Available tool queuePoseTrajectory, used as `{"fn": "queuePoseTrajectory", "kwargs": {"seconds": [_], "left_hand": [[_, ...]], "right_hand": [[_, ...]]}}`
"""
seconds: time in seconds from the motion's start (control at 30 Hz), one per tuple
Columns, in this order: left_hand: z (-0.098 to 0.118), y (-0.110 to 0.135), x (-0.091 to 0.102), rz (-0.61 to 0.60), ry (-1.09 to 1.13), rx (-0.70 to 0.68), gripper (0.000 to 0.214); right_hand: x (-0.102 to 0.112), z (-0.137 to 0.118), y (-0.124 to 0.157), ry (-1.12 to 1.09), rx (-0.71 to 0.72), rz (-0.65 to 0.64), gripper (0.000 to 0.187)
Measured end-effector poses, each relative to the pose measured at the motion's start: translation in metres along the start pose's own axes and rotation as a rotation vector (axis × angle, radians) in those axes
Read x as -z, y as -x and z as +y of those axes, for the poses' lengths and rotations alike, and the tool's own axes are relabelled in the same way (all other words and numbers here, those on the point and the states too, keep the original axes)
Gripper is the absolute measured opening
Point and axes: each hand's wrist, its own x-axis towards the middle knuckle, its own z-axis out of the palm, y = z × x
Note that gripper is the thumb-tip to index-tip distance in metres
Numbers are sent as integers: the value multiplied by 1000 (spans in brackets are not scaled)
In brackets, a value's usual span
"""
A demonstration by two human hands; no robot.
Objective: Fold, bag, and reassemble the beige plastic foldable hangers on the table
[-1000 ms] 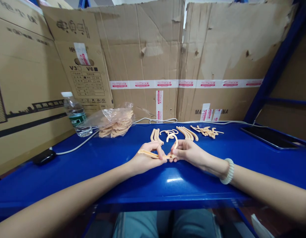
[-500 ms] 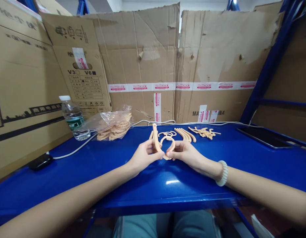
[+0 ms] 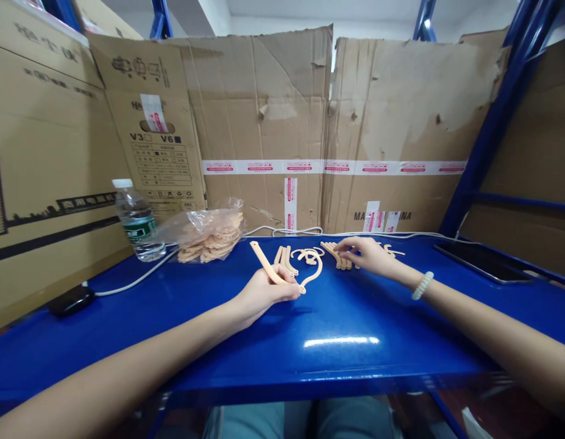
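My left hand (image 3: 268,291) pinches a beige plastic piece that looks like a folding-hanger arm (image 3: 264,259), tilted up to the left. Joined at its lower end is a curved hook (image 3: 317,271), standing out to the right past the fingertips. My right hand (image 3: 365,255) is off this piece, fingers loosely bent and apart, over a row of similar curved arms (image 3: 332,253). It partly covers a pile of small hook-like pieces (image 3: 392,250). More straight arms (image 3: 282,256) lie behind my left hand, beside several curved pieces (image 3: 305,252).
A clear plastic bag (image 3: 209,235) of beige pieces and a water bottle (image 3: 136,222) stand at the back left. A black device (image 3: 72,300) with a white cable sits at the left. At the right lies a dark tablet (image 3: 483,262). Cardboard sheets (image 3: 264,122) wall the blue table (image 3: 378,366).
My right hand has let go of the hook piece and moved right to the row of arms. The arm in my left hand now tilts further left.
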Motion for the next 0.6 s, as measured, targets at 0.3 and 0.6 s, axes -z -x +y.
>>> {"fn": "queuePoseTrajectory", "kwargs": {"seconds": [0.3, 0.6], "left_hand": [[0, -4, 5, -3, 90, 79, 32], [2, -4, 6, -39, 91, 69, 29]], "right_hand": [[-14, 18, 8, 250, 191, -89, 20], [-14, 1, 11, -18, 122, 161, 24]]}}
